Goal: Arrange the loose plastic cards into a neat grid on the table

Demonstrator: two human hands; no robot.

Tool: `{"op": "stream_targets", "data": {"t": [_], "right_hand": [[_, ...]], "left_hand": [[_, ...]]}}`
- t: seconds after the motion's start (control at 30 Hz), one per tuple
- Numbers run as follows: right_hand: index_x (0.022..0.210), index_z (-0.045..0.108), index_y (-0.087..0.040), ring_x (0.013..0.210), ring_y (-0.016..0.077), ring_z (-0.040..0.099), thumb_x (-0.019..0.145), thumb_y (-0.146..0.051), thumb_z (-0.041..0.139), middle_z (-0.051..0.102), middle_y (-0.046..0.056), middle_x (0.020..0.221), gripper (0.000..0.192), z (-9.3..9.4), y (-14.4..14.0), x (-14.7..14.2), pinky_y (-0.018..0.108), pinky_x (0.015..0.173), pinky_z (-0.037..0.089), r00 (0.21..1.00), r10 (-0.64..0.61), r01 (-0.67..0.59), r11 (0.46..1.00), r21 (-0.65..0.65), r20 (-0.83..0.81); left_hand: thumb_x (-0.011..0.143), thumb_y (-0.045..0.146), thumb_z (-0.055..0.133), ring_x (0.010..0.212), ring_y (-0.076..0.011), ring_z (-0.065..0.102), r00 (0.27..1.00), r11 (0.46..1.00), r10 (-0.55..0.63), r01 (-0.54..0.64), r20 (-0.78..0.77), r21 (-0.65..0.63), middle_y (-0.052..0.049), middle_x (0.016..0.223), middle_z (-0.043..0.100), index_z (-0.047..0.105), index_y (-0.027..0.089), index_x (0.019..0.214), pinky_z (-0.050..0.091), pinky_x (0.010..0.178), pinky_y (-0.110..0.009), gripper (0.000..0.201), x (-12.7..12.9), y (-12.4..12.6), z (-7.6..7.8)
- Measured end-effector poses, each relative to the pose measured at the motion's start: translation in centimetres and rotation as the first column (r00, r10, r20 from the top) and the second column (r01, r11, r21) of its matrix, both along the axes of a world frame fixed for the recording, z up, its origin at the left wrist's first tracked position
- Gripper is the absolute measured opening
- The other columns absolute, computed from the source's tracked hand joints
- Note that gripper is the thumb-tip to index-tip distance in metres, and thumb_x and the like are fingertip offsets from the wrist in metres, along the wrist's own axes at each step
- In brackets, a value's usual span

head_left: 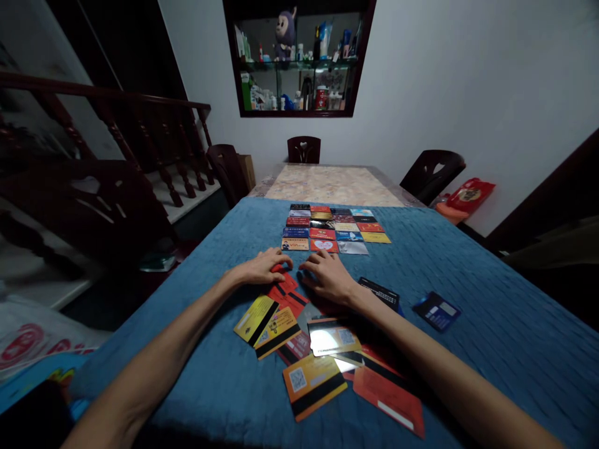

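On the blue cloth, my left hand (264,266) has its thumb and fingertips closed around the edge of a red card (287,284). Just to its right, my right hand (327,274) is palm down with fingers curved and apart, no card visible in it; what lies under its palm is hidden. Below both hands spreads a loose pile of overlapping cards, among them a yellow card (255,319), an orange-yellow card (314,385), a shiny gold card (333,337) and a red card with a white strip (389,396). Beyond my fingertips, several cards (322,235) lie in neat rows and columns.
A black card (380,292) lies beside my right wrist, partly covered, and a dark blue card (437,311) is farther right. The blue tablecloth (468,262) covers the near table. Dark chairs (430,174) stand around it; a wooden railing (140,125) runs at left.
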State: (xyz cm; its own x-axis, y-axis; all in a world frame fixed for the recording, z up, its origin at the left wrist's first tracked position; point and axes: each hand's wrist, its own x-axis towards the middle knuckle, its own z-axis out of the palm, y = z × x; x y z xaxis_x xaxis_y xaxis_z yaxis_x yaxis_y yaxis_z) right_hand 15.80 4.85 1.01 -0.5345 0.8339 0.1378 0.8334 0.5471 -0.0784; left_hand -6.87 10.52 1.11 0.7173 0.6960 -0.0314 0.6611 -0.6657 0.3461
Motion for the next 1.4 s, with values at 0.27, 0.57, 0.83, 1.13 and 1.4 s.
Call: {"op": "stream_targets", "data": {"t": [0.27, 0.57, 0.83, 1.13, 1.4], "right_hand": [[0.122, 0.064, -0.022, 0.11, 0.0268, 0.048, 0.095, -0.047, 0.056, 0.064, 0.01, 0.12, 0.038, 0.0, -0.6, -0.6, 0.038, 0.086, 0.033, 0.998, 0.064, -0.064, 0.997, -0.032, -0.017], [0.121, 0.065, -0.022, 0.108, 0.0263, 0.049, 0.095, -0.05, 0.055, 0.063, 0.011, 0.119, 0.039, -0.5, -0.9, -0.9, 0.037, 0.084, 0.033, 0.996, 0.084, -0.084, 0.996, -0.035, -0.011], [0.122, 0.065, -0.024, 0.108, 0.0257, 0.049, 0.096, -0.05, 0.055, 0.062, 0.01, 0.121, 0.038, -0.8, -0.8, -0.8, 0.037, 0.082, 0.034, 0.997, 0.076, -0.076, 0.996, -0.038, -0.024], [0.119, 0.066, -0.022, 0.107, 0.0258, 0.048, 0.096, -0.048, 0.055, 0.062, 0.011, 0.119, 0.036, -0.5, -1.0, -0.8, 0.037, 0.082, 0.033, 0.997, 0.071, -0.073, 0.996, -0.055, -0.025], [0.122, 0.064, -0.021, 0.109, 0.0257, 0.049, 0.096, -0.043, 0.055, 0.064, 0.011, 0.119, 0.035, -0.7, -0.7, -0.6, 0.036, 0.083, 0.034, 0.993, 0.085, -0.087, 0.996, -0.027, -0.077]], "left_hand": [[0.089, 0.026, 0.058, 0.105, -0.0247, 0.055, 0.994, 0.994, 0.019, -0.03, 0.106, 0.106, -0.008, 0.11, 0.057, 0.065, 0.019, 0.103, 0.044, 0.096, -0.04, 0.017, 0.8, -0.1, -1.3], [0.077, 0.029, 0.073, 0.121, -0.0256, 0.053, 0.979, 0.975, -0.183, 0.193, 0.089, -0.112, -0.007, 0.126, 0.059, 0.067, 0.023, 0.117, 0.038, 0.109, -0.036, 0.041, -2.1, 0.7, 1.2], [0.073, 0.023, 0.072, 0.127, -0.0258, 0.049, 0.976, 0.961, -0.2, 0.213, 0.09, -0.177, -0.006, 0.134, 0.056, 0.065, 0.026, 0.124, 0.035, 0.113, -0.038, 0.051, -2.8, 1.1, 1.0], [0.077, 0.031, 0.072, 0.123, -0.0255, 0.051, 0.979, 0.972, -0.176, 0.189, 0.098, -0.138, -0.007, 0.131, 0.057, 0.067, 0.026, 0.123, 0.035, 0.111, -0.037, 0.046, -2.4, 1.0, 0.8], [0.087, 0.036, 0.061, 0.1, -0.0207, 0.064, 0.969, 0.969, -0.119, 0.162, 0.216, -0.189, -0.007, 0.109, 0.069, 0.076, 0.02, 0.105, 0.047, 0.091, -0.029, 0.028, -1.6, 0.6, 1.5]]}}
